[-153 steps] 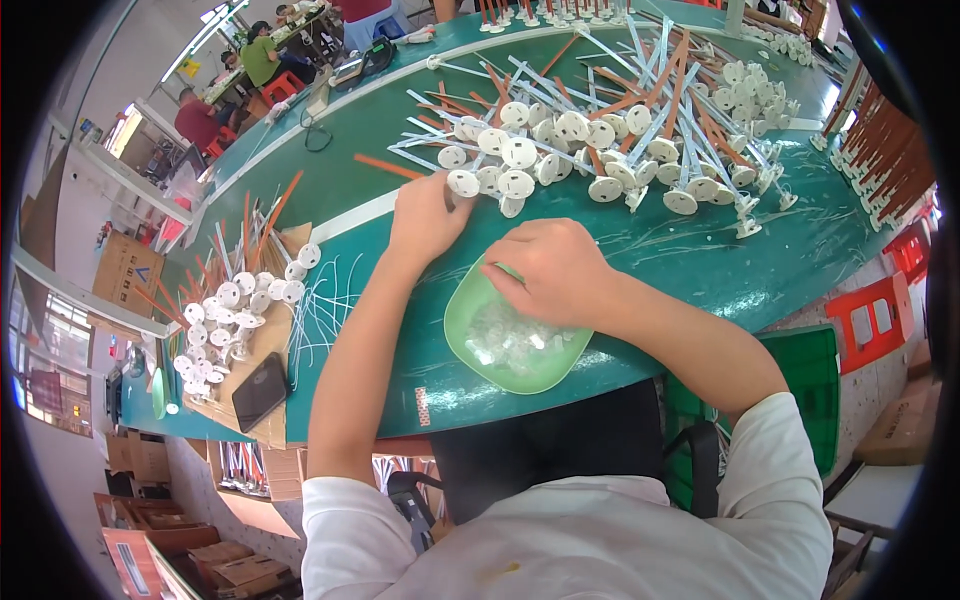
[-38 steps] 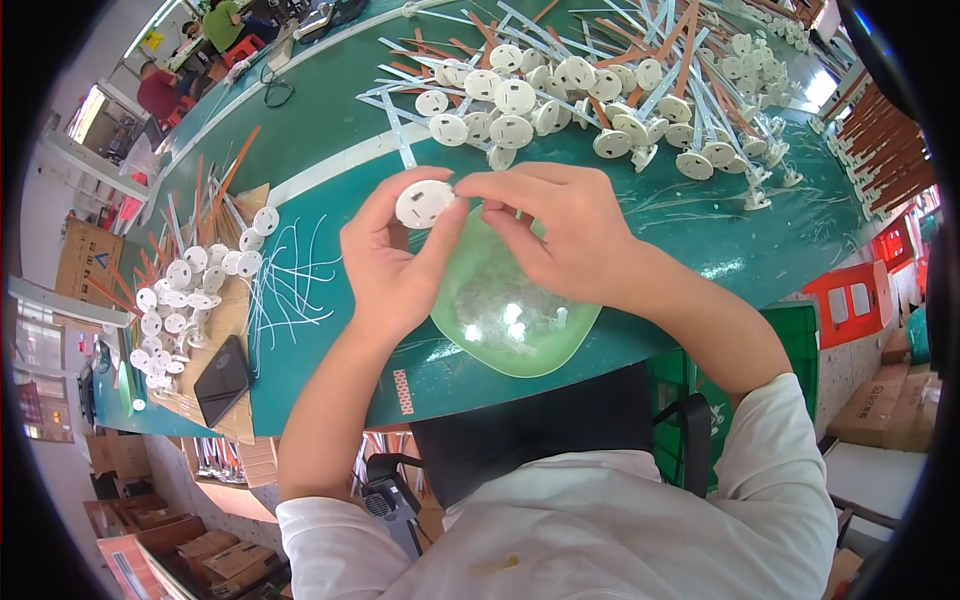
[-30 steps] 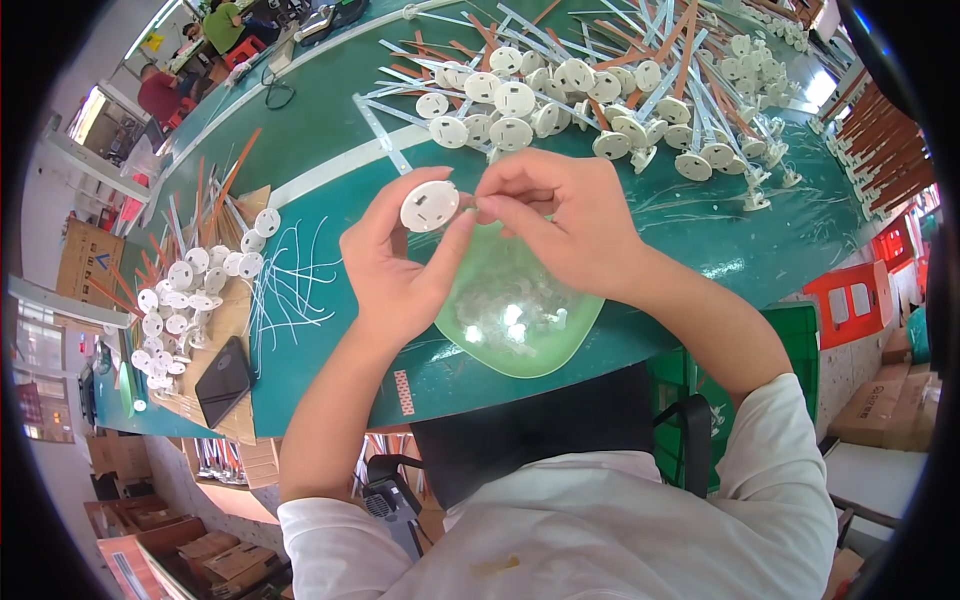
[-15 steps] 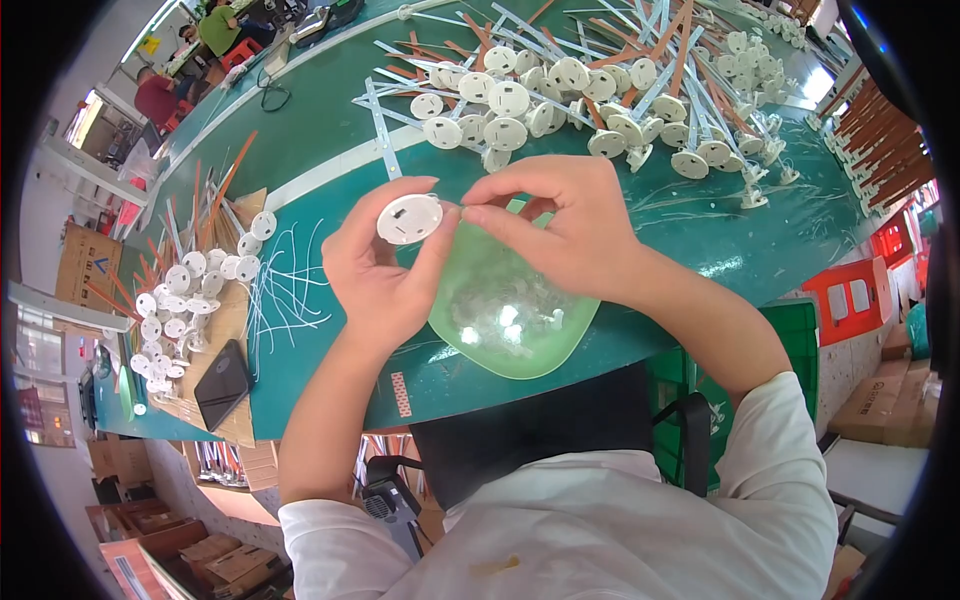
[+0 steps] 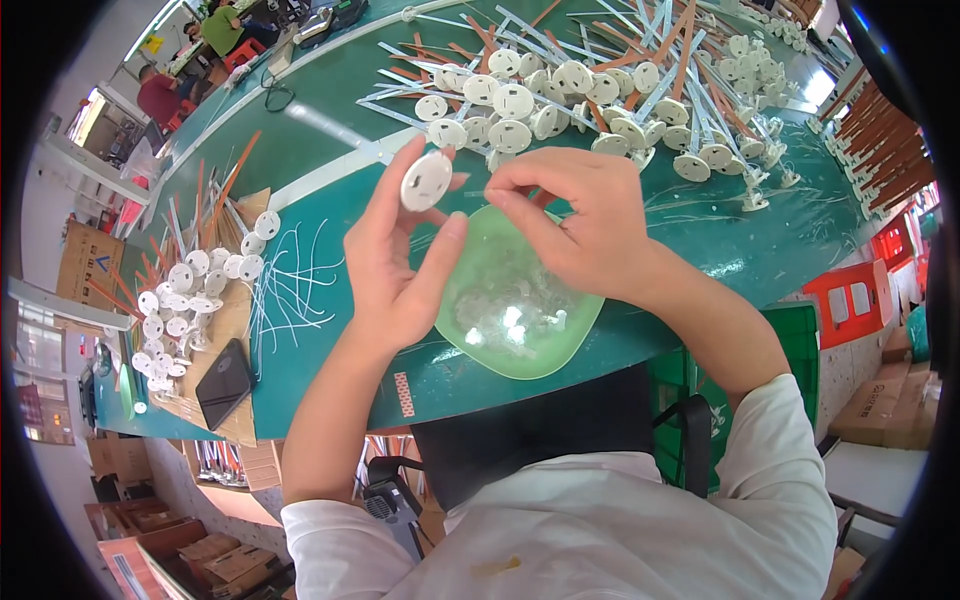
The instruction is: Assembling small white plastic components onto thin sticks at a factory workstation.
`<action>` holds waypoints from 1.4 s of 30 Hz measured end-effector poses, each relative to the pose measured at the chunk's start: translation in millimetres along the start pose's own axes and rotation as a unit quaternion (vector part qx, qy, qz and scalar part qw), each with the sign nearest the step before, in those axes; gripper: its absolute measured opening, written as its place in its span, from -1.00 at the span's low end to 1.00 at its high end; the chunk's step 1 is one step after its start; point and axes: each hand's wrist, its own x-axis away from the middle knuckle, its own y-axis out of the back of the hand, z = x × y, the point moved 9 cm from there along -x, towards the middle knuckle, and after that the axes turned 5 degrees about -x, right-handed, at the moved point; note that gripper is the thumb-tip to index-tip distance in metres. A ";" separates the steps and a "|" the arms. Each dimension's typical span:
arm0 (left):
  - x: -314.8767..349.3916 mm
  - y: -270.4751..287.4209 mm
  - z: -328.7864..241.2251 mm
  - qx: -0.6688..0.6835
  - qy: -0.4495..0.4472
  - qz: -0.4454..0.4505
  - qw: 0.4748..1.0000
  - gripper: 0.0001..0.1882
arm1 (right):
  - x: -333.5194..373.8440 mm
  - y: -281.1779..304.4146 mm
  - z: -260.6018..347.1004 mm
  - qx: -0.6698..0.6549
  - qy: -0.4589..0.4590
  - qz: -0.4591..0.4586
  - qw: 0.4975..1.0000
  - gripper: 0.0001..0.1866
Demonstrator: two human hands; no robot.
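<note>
My left hand (image 5: 385, 270) holds a white round disc (image 5: 427, 182) with small slots, tilted between its fingers, its thumb standing apart. A pale strip (image 5: 335, 128), smeared by motion, runs from behind the disc toward the far left. Thumb and forefinger of my right hand (image 5: 585, 215) are pinched together over the far rim of a green bowl. A small clear piece (image 5: 475, 193) shows faintly at those fingertips. Inside the green bowl (image 5: 560, 355) lie several small, clear, shiny bits.
Many white discs on metal and brown strips (image 5: 560, 95) are heaped at the far side. More discs (image 5: 185, 290) lie on cardboard at left, beside white ties (image 5: 290, 290) and a dark phone (image 5: 222, 385). A perforated strip (image 5: 403, 394) lies near the table edge. People sit far left.
The disc has risen slightly and turned more edge-on, and its strip has swung to the far left. My left thumb has moved away from my right fingertips; the hands are farther apart.
</note>
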 end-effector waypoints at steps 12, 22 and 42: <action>7.2 -14.4 1.9 0.004 -0.005 0.076 0.997 -0.46 | 5.4 8.4 24.4 0.072 0.140 -0.076 0.985 -0.87; 5.4 -6.1 7.9 0.004 0.023 0.045 0.999 -0.46 | 7.0 2.2 31.9 0.071 0.187 -0.061 0.978 -0.84; 5.4 -6.5 4.6 0.014 0.027 0.059 0.998 -0.46 | 5.9 4.4 33.5 0.094 0.193 -0.062 0.975 -0.84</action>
